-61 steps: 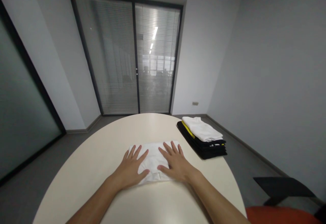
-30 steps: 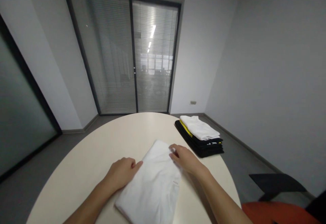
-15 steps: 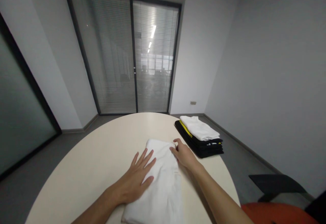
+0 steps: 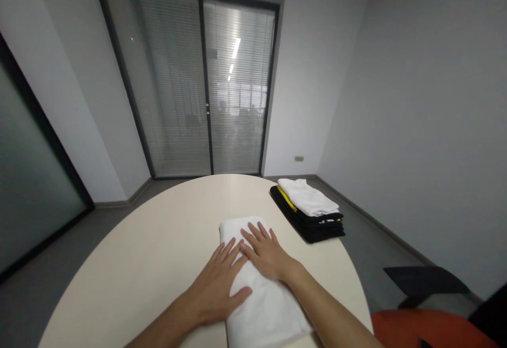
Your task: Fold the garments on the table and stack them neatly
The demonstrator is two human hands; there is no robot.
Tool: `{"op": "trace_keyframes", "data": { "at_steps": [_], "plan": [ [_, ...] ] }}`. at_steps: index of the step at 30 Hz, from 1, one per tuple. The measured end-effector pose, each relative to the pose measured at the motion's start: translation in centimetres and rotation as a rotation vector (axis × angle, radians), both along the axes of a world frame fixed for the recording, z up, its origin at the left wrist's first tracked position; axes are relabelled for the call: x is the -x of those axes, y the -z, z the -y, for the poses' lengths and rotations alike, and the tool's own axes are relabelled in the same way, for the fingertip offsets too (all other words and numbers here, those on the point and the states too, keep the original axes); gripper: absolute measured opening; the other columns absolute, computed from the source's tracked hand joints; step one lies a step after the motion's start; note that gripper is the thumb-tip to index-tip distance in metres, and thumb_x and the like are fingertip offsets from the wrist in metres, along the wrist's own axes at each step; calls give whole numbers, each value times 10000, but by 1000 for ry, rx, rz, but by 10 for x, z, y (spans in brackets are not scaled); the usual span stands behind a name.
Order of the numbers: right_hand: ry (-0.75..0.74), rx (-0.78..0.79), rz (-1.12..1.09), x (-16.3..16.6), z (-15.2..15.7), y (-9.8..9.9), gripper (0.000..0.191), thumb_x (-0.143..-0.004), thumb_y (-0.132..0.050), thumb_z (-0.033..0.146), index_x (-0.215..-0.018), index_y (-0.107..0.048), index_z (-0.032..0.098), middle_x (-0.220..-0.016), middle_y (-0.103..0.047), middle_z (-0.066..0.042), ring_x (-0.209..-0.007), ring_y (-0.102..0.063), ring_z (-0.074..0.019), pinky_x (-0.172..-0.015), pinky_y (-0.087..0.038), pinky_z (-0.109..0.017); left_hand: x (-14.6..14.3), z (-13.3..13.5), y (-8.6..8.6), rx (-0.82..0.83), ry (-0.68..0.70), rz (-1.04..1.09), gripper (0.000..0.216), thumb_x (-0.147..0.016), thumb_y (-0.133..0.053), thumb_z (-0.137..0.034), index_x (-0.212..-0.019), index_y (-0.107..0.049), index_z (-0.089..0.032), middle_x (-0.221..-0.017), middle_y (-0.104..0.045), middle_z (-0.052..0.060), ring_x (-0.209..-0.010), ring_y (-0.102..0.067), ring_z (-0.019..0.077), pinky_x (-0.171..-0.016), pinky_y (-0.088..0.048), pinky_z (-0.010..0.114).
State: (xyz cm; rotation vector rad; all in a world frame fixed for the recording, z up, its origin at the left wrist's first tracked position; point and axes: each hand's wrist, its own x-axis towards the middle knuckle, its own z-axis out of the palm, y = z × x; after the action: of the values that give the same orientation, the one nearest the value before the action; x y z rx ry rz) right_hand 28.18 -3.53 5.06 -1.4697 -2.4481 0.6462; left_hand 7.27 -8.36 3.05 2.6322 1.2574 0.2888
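Observation:
A folded white garment lies lengthwise on the cream oval table, running from the middle toward me. My left hand lies flat on its left half, fingers stretched out and open. My right hand rests flat on its far part, fingers spread and open, thumb beside the left fingertips. Neither hand holds anything.
A stack of folded clothes, black below with a yellow layer and a white one on top, sits at the table's far right edge. A black chair part and an orange seat are at the lower right. Glass doors stand behind the table.
The white garment was turned from crosswise to lengthwise. My right hand left its far corner and now lies flat on it; both hands press on the cloth side by side.

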Motion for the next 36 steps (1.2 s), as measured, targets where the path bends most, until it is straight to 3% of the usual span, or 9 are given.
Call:
{"op": "trace_keyframes", "data": {
  "at_steps": [5, 8, 11, 16, 21, 24, 27, 30, 36],
  "plan": [
    [37, -89, 8, -5, -7, 4, 658, -1007, -263, 588, -1542, -354, 216, -1627, -250, -93, -1519, -136, -290, -1205, -161, -506, 2, -4, -4, 37, -110, -36, 704, -977, -391, -582, -1582, -192, -283, -1660, -32, 54, -1529, 16, 295, -1236, -106, 575],
    [336, -144, 130, -13, -9, -7, 675, -980, -354, 549, -1425, -495, 61, -1456, -484, -234, -1374, -426, -338, -1089, -368, -453, 2, -6, -5, 60, -122, -47, 734, -972, -368, -620, -1588, -148, -287, -1658, 9, 57, -1525, 39, 298, -1232, -99, 578],
    [534, 31, 256, -24, -10, -20, 724, -940, -341, 645, -1177, -658, 38, -1203, -646, -280, -1117, -625, -385, -908, -473, -467, 3, -5, -4, 74, -131, -39, 741, -971, -347, -639, -1589, -136, -288, -1655, 43, 48, -1520, 76, 300, -1234, -72, 574],
    [478, 97, 236, -36, -7, -20, 594, -895, -431, 649, -990, -671, 114, -1092, -699, -226, -1026, -666, -352, -816, -467, -398, 6, -6, 0, 71, -126, 11, 659, -1010, -221, -608, -1587, -126, -304, -1654, 46, 23, -1523, 80, 271, -1244, -64, 546],
    [419, 86, -78, -31, -1, -7, 312, -901, -518, 498, -917, -513, 186, -941, -696, -120, -850, -648, -232, -706, -424, -305, 10, -8, 7, 5, -130, 66, 633, -1029, -221, -558, -1587, -125, -276, -1659, -15, 51, -1530, 16, 264, -1241, -101, 549],
    [387, 39, -193, -27, 1, 1, 174, -899, -524, 348, -950, -426, 213, -793, -629, -32, -719, -590, -181, -650, -382, -273, 12, -11, 10, -10, -147, 81, 637, -1027, -227, -562, -1585, -158, -262, -1659, -59, 56, -1532, -27, 251, -1244, -127, 531],
    [365, -27, -287, -26, 0, 1, 197, -891, -478, 255, -1057, -376, 225, -716, -544, 34, -650, -539, -162, -626, -366, -255, 17, -17, 14, -40, -222, 99, 642, -1029, -216, -554, -1582, -196, -228, -1654, -107, 72, -1532, -73, 242, -1245, -150, 508],
    [304, -87, -372, -29, -1, -18, 268, -900, -450, 288, -1149, -368, 232, -742, -550, 37, -659, -541, -165, -640, -389, -255, 23, -24, 21, -64, -325, 116, 652, -1029, -212, -542, -1580, -209, -194, -1645, -156, 96, -1527, -106, 254, -1235, -178, 512],
    [238, -230, -250, -43, -11, -89, 328, -913, -460, 329, -1219, -443, 211, -864, -642, -35, -757, -601, -199, -740, -439, -305, 26, -31, 32, -85, -407, 103, 665, -1018, -239, -548, -1561, -279, -166, -1619, -245, 119, -1509, -195, 274, -1218, -232, 516]
  ]
}}
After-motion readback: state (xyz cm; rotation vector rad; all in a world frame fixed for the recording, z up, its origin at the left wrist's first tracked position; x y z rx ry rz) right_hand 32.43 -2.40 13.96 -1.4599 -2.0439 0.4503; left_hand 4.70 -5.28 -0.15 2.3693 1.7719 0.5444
